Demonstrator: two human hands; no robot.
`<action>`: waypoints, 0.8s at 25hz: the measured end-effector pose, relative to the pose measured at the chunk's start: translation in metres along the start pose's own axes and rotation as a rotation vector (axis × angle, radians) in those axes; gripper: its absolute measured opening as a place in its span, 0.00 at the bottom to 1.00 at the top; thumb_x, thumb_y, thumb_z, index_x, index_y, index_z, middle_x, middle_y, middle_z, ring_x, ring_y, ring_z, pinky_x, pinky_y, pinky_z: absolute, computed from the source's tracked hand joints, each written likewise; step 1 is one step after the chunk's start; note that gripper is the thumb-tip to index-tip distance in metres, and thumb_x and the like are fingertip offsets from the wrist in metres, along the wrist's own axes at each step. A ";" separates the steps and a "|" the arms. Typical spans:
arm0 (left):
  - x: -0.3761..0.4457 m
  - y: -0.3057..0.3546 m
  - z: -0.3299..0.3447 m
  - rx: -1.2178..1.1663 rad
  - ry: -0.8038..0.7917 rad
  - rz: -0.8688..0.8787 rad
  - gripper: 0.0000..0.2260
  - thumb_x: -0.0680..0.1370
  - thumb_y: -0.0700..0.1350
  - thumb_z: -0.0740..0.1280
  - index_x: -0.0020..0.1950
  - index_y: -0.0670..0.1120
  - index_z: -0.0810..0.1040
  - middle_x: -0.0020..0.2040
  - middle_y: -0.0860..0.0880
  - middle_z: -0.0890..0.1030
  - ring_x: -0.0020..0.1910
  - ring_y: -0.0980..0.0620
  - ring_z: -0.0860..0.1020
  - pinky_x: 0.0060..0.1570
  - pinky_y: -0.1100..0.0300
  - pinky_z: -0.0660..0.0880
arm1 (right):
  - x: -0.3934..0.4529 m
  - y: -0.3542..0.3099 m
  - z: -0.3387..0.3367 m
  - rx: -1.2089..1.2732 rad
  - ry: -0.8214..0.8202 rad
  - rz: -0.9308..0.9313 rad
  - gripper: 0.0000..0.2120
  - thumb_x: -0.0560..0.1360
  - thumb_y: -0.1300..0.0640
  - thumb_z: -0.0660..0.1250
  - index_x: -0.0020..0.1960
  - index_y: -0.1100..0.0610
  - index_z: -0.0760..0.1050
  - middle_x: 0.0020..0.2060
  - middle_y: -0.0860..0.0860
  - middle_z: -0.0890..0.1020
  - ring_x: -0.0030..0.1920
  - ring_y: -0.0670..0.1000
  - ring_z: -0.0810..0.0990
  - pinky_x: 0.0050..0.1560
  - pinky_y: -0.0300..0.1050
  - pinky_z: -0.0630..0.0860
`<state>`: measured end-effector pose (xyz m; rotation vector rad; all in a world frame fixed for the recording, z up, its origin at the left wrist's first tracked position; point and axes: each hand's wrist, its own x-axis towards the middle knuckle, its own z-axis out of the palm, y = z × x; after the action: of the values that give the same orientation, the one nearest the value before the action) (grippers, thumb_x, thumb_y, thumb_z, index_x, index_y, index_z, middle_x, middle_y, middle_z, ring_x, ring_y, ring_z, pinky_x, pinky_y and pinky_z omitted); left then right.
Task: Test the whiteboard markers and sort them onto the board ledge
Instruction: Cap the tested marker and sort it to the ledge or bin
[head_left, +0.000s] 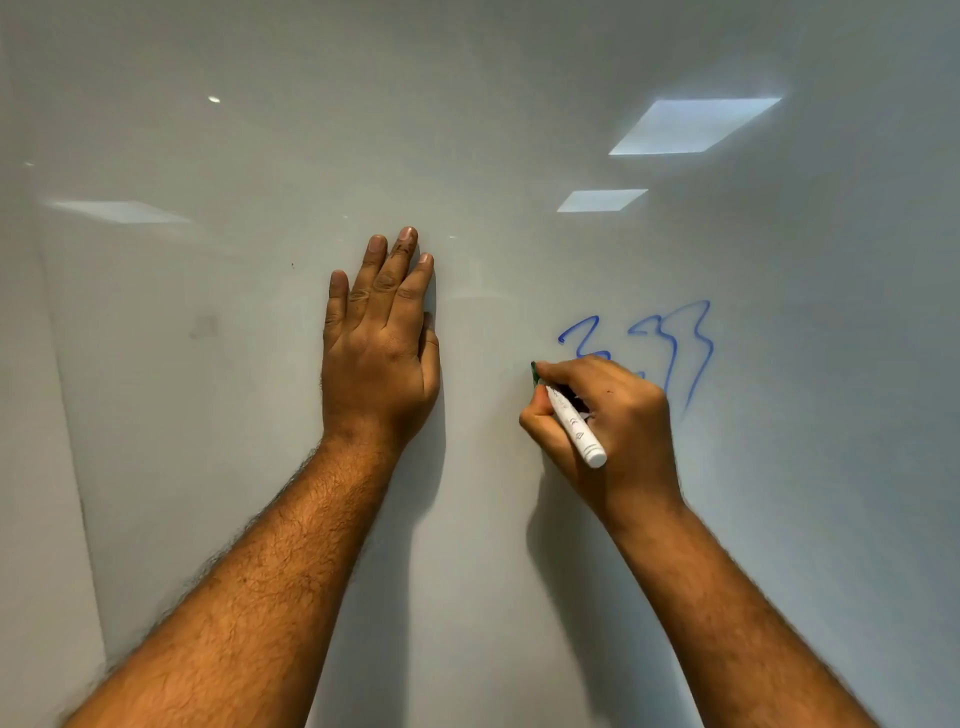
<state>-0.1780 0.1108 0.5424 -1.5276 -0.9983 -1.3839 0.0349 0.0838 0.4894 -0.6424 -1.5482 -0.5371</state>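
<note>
A glossy whiteboard (519, 156) fills the view. My left hand (379, 343) lies flat against it with straight fingers, left of centre. My right hand (602, 415) grips a white marker (576, 428) with a dark green tip, and the tip touches the board at about mid-height. A blue scribble (675, 348) runs across the board just above and to the right of my right hand, partly hidden behind the knuckles. No green line shows at the tip. The board ledge is out of view.
The left edge of the whiteboard (67, 441) meets a pale wall. Ceiling lights reflect in the board at the upper right (691, 127). A faint grey smudge (205, 327) marks the board to the left of my left hand.
</note>
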 end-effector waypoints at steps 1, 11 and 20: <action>-0.001 0.000 0.000 0.008 0.003 0.000 0.26 0.83 0.43 0.60 0.82 0.46 0.66 0.84 0.48 0.62 0.85 0.48 0.56 0.83 0.42 0.52 | -0.005 -0.002 -0.003 -0.013 -0.037 0.002 0.06 0.72 0.64 0.73 0.48 0.60 0.86 0.38 0.52 0.86 0.36 0.52 0.84 0.39 0.49 0.82; -0.011 -0.002 0.004 0.103 -0.036 0.011 0.27 0.85 0.46 0.58 0.85 0.48 0.59 0.85 0.48 0.58 0.85 0.48 0.53 0.83 0.42 0.51 | -0.014 -0.021 0.018 -0.051 -0.102 -0.149 0.08 0.73 0.63 0.71 0.50 0.62 0.86 0.39 0.55 0.85 0.38 0.56 0.83 0.42 0.52 0.82; -0.029 -0.001 0.005 0.108 -0.033 -0.009 0.25 0.86 0.47 0.57 0.85 0.47 0.60 0.85 0.47 0.58 0.85 0.47 0.53 0.83 0.42 0.51 | -0.032 -0.024 -0.010 -0.083 -0.248 0.152 0.05 0.70 0.63 0.73 0.45 0.57 0.85 0.35 0.50 0.85 0.33 0.49 0.81 0.35 0.43 0.81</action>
<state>-0.1794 0.1149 0.5130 -1.4716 -1.0838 -1.2929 0.0267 0.0566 0.4592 -0.9100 -1.6973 -0.4193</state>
